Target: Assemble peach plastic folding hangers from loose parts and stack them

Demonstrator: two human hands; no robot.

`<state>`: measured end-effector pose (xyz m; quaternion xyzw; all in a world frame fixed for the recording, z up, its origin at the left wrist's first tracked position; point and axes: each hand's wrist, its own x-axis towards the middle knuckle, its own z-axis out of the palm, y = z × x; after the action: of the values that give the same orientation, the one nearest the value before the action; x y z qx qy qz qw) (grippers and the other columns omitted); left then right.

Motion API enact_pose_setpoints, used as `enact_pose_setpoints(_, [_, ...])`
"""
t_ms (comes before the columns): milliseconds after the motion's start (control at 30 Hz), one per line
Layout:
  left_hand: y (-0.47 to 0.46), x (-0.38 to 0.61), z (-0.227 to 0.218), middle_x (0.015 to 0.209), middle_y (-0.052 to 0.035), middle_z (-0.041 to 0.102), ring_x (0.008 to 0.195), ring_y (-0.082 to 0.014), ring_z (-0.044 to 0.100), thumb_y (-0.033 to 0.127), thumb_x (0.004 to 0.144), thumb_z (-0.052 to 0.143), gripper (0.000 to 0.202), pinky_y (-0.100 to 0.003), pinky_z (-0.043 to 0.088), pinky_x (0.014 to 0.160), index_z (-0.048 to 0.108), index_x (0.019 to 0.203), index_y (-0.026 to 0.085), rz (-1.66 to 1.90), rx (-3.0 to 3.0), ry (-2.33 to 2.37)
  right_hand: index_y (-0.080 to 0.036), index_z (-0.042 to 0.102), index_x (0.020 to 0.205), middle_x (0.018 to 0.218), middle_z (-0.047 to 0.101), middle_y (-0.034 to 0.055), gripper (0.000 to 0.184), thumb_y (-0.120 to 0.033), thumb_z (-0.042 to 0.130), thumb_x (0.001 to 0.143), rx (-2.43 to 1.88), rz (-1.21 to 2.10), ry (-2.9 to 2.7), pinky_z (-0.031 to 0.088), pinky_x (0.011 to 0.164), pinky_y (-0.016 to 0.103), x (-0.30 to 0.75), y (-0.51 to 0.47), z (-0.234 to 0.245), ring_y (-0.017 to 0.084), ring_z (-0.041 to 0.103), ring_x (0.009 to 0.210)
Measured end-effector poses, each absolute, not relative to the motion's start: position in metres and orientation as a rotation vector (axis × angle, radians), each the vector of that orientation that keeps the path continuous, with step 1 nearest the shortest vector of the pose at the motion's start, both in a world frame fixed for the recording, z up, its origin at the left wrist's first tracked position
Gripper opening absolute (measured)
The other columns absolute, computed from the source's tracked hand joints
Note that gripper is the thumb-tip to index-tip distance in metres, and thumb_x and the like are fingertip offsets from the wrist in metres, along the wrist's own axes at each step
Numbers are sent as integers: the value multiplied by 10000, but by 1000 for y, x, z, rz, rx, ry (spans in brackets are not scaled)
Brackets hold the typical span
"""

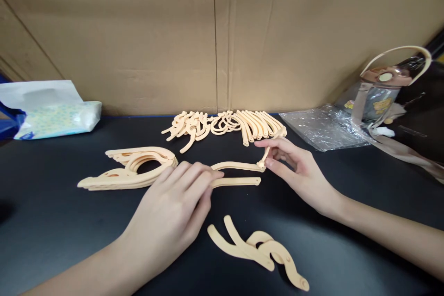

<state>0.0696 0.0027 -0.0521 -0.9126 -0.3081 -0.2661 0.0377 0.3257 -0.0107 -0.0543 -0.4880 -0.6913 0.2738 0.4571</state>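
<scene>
My left hand (180,196) is closed over the near ends of two slim beige plastic hanger arms, its fingertips on them. One hanger arm (237,165) curves slightly; beside it lies a straighter hanger arm (239,181). At the right end of the curved arm, my right hand (301,173) pinches a small beige curved piece (266,155) between thumb and fingers, standing up from that end. Its far part is partly hidden by the fingers. Left of my left hand rests a stack of assembled beige folding hangers (159,153).
Nearest me lie several loose curved pieces (243,247), overlapping. Along the back are a pile of hooked pieces (194,125) and a row of arms (260,125) before a cardboard wall (138,32). A tissue pack (58,118) is left; plastic film (322,127) and a bottle (378,92) are right.
</scene>
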Motion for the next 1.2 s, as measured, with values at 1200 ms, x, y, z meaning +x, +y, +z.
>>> enact_pose_setpoints(1200, [6, 74, -42, 834, 19, 687, 715, -111, 654, 310, 849, 689, 150, -195, 561, 660, 636, 972, 241, -1842, -3228, -1674, -199, 608, 1044, 808, 587, -14, 187, -316, 466, 1012, -1094, 841, -1677, 524, 641, 243, 325, -12, -57, 98, 650, 640])
